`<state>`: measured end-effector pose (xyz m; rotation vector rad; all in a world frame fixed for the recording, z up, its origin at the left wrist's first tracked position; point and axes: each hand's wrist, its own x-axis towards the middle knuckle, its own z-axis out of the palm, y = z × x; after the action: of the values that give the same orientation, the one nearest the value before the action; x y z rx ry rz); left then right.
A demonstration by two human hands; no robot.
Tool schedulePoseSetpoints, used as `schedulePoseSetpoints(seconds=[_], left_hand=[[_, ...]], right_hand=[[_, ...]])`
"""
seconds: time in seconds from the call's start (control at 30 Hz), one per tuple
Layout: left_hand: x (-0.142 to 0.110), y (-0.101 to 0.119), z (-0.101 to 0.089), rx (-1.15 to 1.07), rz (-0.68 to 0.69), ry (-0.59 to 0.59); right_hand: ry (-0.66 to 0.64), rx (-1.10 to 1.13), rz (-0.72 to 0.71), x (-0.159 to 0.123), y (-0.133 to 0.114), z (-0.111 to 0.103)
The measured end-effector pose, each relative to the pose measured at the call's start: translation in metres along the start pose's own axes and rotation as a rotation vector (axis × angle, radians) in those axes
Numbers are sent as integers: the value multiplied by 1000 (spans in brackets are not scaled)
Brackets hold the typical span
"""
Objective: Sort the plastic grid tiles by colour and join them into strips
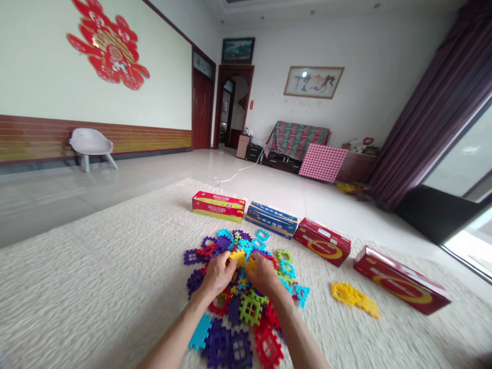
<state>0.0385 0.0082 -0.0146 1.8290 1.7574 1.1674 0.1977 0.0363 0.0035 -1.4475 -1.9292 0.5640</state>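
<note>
My left hand (218, 273) and my right hand (262, 273) meet over a pile of plastic puzzle blocks (238, 287) on a cream rug (96, 287). Both are closed on yellow block pieces (241, 258), held together between the fingertips. The pile mixes purple, red, green, blue and yellow interlocking squares. A separate group of joined yellow blocks (355, 299) lies on the rug to the right, apart from both hands.
Several long boxes stand in a row beyond the pile: a red-and-yellow box (218, 206), a blue box (271, 219), a red box (322, 241) and another red box (400, 279). A white chair (91, 145) stands by the left wall. A white cable (238, 171) crosses the tiled floor.
</note>
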Motion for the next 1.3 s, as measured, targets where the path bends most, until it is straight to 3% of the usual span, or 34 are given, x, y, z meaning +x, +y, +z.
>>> schedulePoseSetpoints(seconds=[0.2,0.4,0.73,0.9,1.1,1.2,1.3], left_hand=[[0,13,-13,-157,30,3],[-4,28,-10,-435,1,-130],[-16,59,24,-267,-33,-146],[-31,77,50,-180,56,-158],[-53,87,79,-129,198,-216],[-53,90,75,-172,268,-285],[-41,82,58,-144,333,-226]], right_hand=[[87,181,5,-6,-7,-13],[156,496,103,-23,-2,-25],[175,1185,323,-66,11,-29],[154,1196,333,-78,21,-46],[180,1040,415,-94,63,-80],[291,887,486,-98,94,-110],[521,757,527,-100,129,-149]])
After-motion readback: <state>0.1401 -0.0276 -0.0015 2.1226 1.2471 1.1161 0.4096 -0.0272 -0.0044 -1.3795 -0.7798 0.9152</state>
